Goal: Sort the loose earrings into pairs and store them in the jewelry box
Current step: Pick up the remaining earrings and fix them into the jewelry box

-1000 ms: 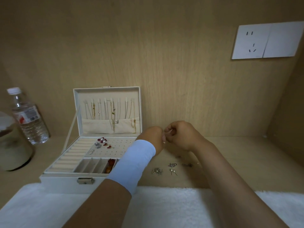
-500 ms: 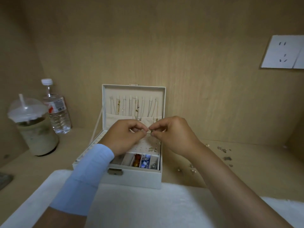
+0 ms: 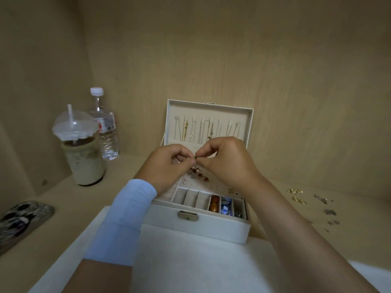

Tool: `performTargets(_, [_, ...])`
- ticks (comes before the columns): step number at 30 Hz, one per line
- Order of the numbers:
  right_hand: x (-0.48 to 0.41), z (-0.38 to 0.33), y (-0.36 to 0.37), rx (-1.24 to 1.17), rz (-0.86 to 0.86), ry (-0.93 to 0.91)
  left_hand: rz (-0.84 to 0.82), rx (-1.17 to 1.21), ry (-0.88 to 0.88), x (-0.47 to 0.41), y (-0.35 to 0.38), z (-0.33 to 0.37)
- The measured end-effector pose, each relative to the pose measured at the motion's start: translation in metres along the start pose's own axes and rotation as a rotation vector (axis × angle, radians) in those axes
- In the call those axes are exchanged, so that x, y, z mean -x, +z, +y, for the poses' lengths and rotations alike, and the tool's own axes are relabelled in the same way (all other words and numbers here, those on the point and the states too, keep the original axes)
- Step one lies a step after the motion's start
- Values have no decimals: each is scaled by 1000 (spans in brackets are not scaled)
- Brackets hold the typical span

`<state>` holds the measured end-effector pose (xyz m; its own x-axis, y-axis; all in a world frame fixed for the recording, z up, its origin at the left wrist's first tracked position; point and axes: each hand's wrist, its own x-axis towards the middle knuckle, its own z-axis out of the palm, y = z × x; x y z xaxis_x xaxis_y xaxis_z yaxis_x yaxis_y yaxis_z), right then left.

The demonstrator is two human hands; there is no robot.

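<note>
The white jewelry box (image 3: 196, 227) stands open in the middle, necklaces hanging inside its lid. Above its perforated earring panel (image 3: 213, 182), my left hand (image 3: 169, 163) and my right hand (image 3: 226, 159) meet fingertip to fingertip. Together they pinch one small gold earring (image 3: 196, 156) between them. Red and silver earrings (image 3: 196, 173) sit on the panel below the hands. Loose gold earrings (image 3: 296, 192) and grey ones (image 3: 323, 205) lie scattered on the shelf to the right of the box.
A lidded iced drink cup (image 3: 82, 153) and a water bottle (image 3: 104, 127) stand at the left back. A patterned phone case (image 3: 19, 218) lies at the far left. A white towel (image 3: 190, 265) covers the front. Wooden walls close in behind and at the left.
The view swung left, putting the box under my hands. Both hands moved from above the loose earrings to above the box, still pinching a small piece together.
</note>
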<state>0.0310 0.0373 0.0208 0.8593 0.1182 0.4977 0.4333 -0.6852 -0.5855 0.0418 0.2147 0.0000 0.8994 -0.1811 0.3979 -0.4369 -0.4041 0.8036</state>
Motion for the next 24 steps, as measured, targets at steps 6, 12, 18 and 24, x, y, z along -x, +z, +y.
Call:
performTargets(6, [3,3,9,-178,-69,0,30,9,13,2,-5,-7])
performTargets(12, [4,9,4,-311,-51,24,26,90,-33,1,1,-7])
performTargets(18, [3,21,4,-74,-32,45,17,154,-57,2,1,-8])
performTargets(24, [9,14,13,302,-131,-49,87,150,-86,2,-3,-7])
